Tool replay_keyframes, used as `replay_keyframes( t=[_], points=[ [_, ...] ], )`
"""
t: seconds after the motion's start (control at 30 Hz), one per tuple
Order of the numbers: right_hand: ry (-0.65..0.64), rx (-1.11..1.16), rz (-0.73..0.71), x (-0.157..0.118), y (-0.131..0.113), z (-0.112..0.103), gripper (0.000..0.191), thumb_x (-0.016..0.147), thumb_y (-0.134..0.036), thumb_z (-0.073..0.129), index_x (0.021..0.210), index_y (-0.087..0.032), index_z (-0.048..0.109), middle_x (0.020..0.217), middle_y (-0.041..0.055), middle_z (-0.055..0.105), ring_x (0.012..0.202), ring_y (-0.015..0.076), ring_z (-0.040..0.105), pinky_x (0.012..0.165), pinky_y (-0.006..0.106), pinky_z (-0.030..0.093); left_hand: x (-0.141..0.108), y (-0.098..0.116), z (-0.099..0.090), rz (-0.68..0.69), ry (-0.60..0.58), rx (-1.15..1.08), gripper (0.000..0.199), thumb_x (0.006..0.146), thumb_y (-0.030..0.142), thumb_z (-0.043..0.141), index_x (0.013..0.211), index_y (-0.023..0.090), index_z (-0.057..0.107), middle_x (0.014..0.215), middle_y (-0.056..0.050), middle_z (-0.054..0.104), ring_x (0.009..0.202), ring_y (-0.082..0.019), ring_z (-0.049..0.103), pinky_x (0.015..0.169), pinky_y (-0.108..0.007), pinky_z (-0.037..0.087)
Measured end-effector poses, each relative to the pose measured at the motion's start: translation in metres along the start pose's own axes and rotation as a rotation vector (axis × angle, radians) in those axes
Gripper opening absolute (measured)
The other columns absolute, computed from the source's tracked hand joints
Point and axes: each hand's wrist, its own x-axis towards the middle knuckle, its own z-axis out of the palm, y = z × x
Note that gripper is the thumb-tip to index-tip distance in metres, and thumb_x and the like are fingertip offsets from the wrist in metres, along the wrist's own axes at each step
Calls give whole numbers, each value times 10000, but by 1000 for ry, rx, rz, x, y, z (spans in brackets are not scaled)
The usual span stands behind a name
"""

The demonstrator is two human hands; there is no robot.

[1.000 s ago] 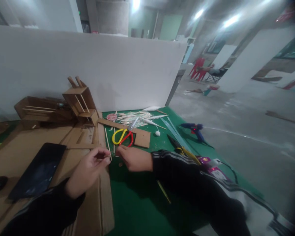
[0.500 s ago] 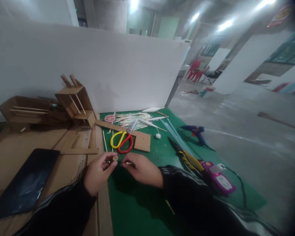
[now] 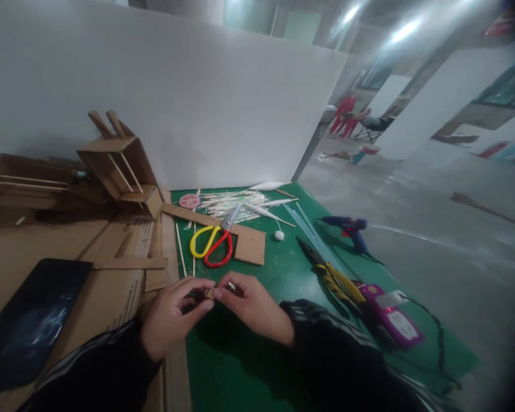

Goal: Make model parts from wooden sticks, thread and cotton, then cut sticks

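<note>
My left hand (image 3: 178, 309) pinches a small round tan piece (image 3: 210, 293), which looks like a cardboard disc, between thumb and fingertips. Close against it, my right hand (image 3: 251, 303) is closed on a short thin stick (image 3: 232, 285) whose pale end shows by the index finger. The right fingertips meet the disc's edge, and the contact itself is partly hidden. Just beyond the hands lie scissors (image 3: 212, 246) with one yellow and one red handle. Beside them rests a square of cardboard (image 3: 249, 246).
Thin wooden sticks (image 3: 229, 203) lie at the back of the green table (image 3: 227, 366). Pliers (image 3: 330, 277), a glue gun (image 3: 347, 229) and a purple power strip (image 3: 390, 317) are on the right. Left are a cardboard structure (image 3: 115, 166) and a black phone-like slab (image 3: 30, 320). A white panel (image 3: 223, 109) stands behind.
My hands have come together; the right hand has moved its fingertips onto the small disc, which was apart from it before. The view has shifted slightly.
</note>
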Motion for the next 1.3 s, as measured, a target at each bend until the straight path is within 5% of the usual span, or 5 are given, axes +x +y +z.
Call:
replay_keyframes(
  t=[0.33, 0.63, 1.3],
  points=[
    [-48, 10, -4, -7, -10, -6, 111, 922, -242, 489, 883, -168, 564, 709, -35, 511, 640, 110, 453, 592, 219, 376, 1, 2, -2, 2, 1, 69, 210, 851, 293, 624, 1047, 270, 694, 1073, -38, 687, 966, -176, 657, 796, -261, 572],
    [-96, -272, -206, -12, -6, -8, 233, 978, -187, 437, 1064, -199, 653, 1038, 66, 708, 941, 179, 646, 831, 267, 443, 0, 1, -2, 98, 39, 217, 208, 885, 325, 594, 1070, 283, 679, 1064, -25, 682, 958, -162, 658, 782, -250, 580],
    [-74, -406, -147, -10, -4, -4, 293, 971, -175, 479, 693, -160, 571, 595, -33, 576, 545, 86, 493, 524, 174, 347, -3, 5, 0, 368, 64, 525, 201, 917, 246, 563, 1090, 214, 660, 899, -26, 690, 808, -144, 678, 740, -242, 534]
  ],
)
